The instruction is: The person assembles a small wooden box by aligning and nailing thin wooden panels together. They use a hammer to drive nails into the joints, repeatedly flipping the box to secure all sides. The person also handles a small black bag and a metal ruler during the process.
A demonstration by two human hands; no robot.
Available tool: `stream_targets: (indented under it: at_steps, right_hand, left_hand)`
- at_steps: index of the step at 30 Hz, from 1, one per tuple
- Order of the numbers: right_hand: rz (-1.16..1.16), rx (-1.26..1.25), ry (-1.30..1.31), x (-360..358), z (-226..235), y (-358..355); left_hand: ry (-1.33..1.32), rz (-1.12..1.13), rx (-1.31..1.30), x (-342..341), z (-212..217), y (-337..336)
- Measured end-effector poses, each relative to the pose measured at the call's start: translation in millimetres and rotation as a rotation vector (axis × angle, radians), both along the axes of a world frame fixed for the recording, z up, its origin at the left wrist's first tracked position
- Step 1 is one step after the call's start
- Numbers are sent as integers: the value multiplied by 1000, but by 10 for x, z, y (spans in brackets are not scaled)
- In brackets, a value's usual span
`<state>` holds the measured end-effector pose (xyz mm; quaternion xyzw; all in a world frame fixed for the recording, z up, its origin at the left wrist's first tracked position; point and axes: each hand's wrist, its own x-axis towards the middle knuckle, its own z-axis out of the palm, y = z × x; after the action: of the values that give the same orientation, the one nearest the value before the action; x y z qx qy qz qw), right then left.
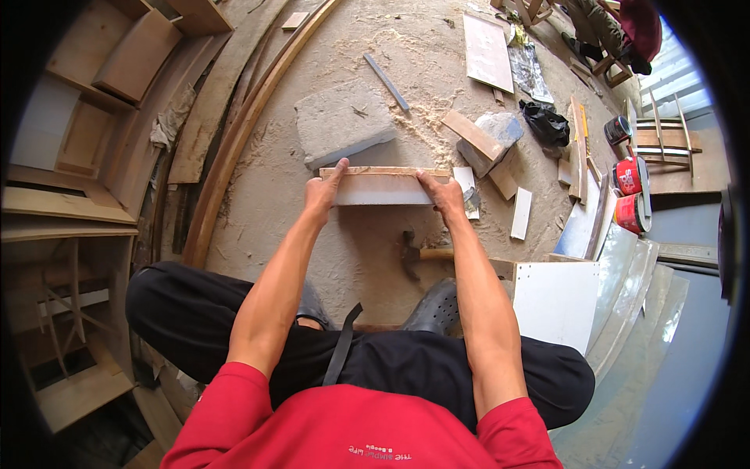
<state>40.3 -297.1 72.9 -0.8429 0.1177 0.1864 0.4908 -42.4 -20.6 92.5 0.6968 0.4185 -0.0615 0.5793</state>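
While the person sits low on the sawdust-strewn concrete floor (367,258) in a red shirt and dark trousers, both bare forearms stretch forward from the lower edge. Just past the grey shoes lies a wooden-handled claw hammer (420,253), untouched, near the right forearm. A flat white rectangular panel (556,301) rests to its right.

Further out, both hands are on a pale rectangular board with a raw wooden top edge (383,186), standing on its long edge on the floor. The left hand (322,191) grips its left end, thumb up along the corner and fingers wrapped behind. The right hand (444,194) clasps the right end, fingers curled over the top edge.

Right behind the board sits a flat grey stone slab (342,123), with a thin grey metal bar (386,81) beyond it. Off to the right stand red paint tins (630,191), a crumpled black plastic bag (545,123) and loose timber offcuts (472,134). Long curved wooden strips (234,133) sweep along the left.
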Motion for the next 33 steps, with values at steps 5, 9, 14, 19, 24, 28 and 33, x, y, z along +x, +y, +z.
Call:
stream_targets:
  at_steps: [5, 9, 14, 19, 24, 28, 33]
  right_hand:
    - [-77, -80, 5, 88, -214, -42]
    - [-34, -290, 126, 110, 177, 77]
    - [-72, -520, -132, 84, 435, 241]
    - [261, -645, -605, -16, 314, 410]
    - [335, -579, -892, -381, 210, 703]
    - [471, -538, -958, -553, 249, 611]
    - [492, -384, -1011, -506, 349, 474]
  left_hand:
    - [53, 66, 33, 126, -99, -32]
    - [53, 141, -78, 114, 179, -48]
    - [-31, 205, -164, 191, 425, -132]
    - [-68, 189, -180, 289, 393, -119]
    - [-37, 95, -168, 317, 278, 6]
    - [-56, 90, -112, 252, 272, 32]
    - [-141, 75, 21, 188, 301, -34]
